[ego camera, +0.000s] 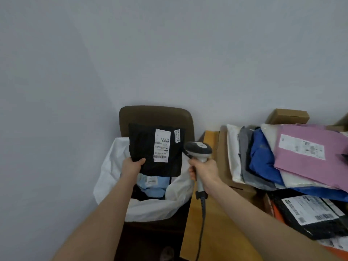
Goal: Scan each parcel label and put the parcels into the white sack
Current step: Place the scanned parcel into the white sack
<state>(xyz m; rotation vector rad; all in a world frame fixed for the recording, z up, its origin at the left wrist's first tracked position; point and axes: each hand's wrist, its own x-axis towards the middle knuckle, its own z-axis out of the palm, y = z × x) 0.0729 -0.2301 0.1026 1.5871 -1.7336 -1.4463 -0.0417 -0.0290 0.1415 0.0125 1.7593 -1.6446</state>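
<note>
Our left grip (132, 163) pinches the lower-left corner of the black parcel (145, 147), upright above the mouth of the white sack (111, 166), its label (161, 146) facing us just left of the scanner (198, 149) clenched in our right grip (204, 172), so the drop lies straight down.

A brown padded chair with a rounded backrest (156, 115) stands against a plain pale grey wall (169, 53). Just to its right lies a yellowish wooden tabletop (216, 227), and far back by the wall sits a small brown cardboard box (288, 116)
</note>
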